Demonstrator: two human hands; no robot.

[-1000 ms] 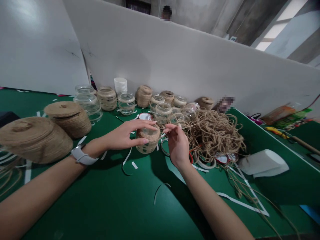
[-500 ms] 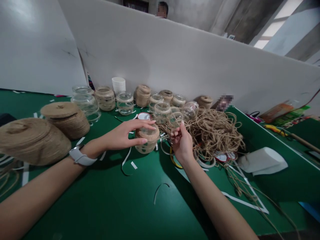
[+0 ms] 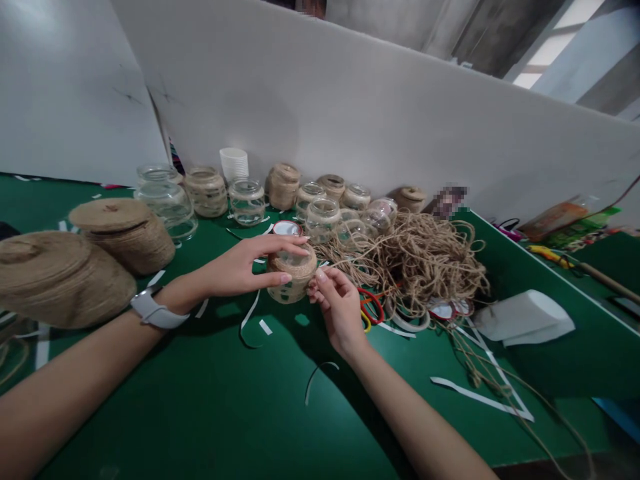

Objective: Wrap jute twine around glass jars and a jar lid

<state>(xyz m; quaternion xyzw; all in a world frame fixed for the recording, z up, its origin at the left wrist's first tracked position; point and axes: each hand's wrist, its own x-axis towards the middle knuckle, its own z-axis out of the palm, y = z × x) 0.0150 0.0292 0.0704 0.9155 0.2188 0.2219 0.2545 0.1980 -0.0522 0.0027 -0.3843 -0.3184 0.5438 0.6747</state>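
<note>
A small glass jar, its shoulder wrapped in jute twine, stands on the green table in front of me. My left hand grips it from the left, fingers over the top and thumb along the near side. At the jar's right side is my right hand, fingertips pinched together against the wrapping. The thin twine between those fingertips is mostly hidden. To the right of the jar lies a big tangled heap of jute twine.
Several glass jars, some twine-wrapped, line the white partition. Large lidded twine-wrapped pots stand at left. Red-handled scissors, tape rolls and a white paper roll lie at right. White strips litter the table.
My right hand has come left and down from beside the twine heap to the jar's side, uncovering the red scissor handles. My left hand stays on the jar.
</note>
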